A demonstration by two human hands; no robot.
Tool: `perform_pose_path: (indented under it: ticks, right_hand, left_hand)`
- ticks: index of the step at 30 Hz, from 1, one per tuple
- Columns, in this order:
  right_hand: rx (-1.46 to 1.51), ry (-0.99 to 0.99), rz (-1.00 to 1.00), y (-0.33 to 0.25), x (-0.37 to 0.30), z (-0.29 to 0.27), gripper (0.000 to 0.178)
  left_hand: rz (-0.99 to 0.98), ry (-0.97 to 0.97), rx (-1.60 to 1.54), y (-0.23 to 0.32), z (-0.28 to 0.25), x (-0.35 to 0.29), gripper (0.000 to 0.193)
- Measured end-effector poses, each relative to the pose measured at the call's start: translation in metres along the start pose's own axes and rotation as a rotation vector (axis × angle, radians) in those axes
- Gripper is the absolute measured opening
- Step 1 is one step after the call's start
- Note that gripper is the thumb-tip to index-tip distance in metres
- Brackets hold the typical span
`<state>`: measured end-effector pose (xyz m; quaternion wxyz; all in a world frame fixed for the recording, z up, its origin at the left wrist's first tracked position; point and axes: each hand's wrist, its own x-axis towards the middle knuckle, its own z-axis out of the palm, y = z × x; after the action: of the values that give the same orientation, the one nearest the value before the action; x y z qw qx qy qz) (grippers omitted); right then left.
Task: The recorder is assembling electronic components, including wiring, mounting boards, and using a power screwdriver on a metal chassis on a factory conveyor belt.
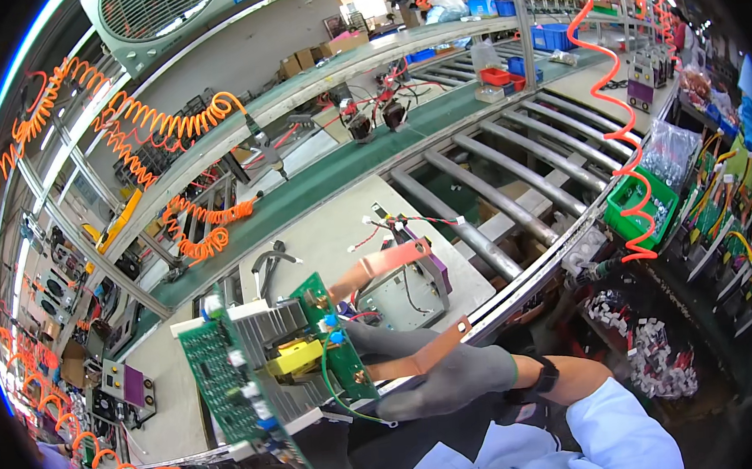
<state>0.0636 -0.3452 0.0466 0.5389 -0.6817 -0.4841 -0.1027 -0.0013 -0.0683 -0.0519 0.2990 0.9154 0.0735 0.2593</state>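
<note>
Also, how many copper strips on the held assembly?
2: upper strip, overlapping the metal chassis in view; lower strip, in front of the right hand. Others may be hidden.

lower centre: left hand (327,454) lies mostly hidden behind circuit-board assembly (253,348) | upper left: fan unit (160,16) runs past top edge

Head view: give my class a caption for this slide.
Gloved left hand and right hand hold a green circuit board unit with copper strips near metal rollers.
</note>
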Motion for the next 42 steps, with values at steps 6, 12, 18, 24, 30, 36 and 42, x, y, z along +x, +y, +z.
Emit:
perform_pose_path:
  ticks: [6, 12, 18, 24, 30, 36, 42]
  right_hand:
    - [-0.606, 0.279, 0.501, 0.026, -0.016, -0.076, 0.080]
    - [-1.424, -0.012, 0.382, 0.077, 0.021, -0.094, 0.095]
    - [-1.768, -0.125, 0.344, 0.131, 0.092, -0.035, 0.055]
    - [-1.218, -0.273, 0.458, 0.127, 0.114, -0.068, 0.028]
    - [-0.118, 0.429, 0.522, 0.159, 0.087, -0.112, 0.039]
    - [0.514, 0.710, 0.421, 0.191, 0.065, -0.101, 0.048]
    - [0.506, 0.770, 0.403, 0.180, 0.063, -0.105, 0.048]
  left_hand:
    - [-0.606, 0.073, -2.172, 0.063, -0.031, 0.030, 0.090]
    - [-0.553, 0.300, -1.878, 0.089, -0.038, 0.040, 0.080]
    - [-0.453, 0.357, -1.804, 0.096, -0.035, 0.044, 0.077]
    - [-0.422, 0.238, -1.928, 0.088, -0.028, 0.045, 0.080]
    - [-0.428, 0.137, -1.834, 0.094, -0.020, 0.055, 0.087]
    - [-0.397, 0.088, -1.643, 0.106, -0.012, 0.066, 0.085]
    - [-0.422, 0.150, -1.591, 0.119, 0.013, 0.075, 0.076]
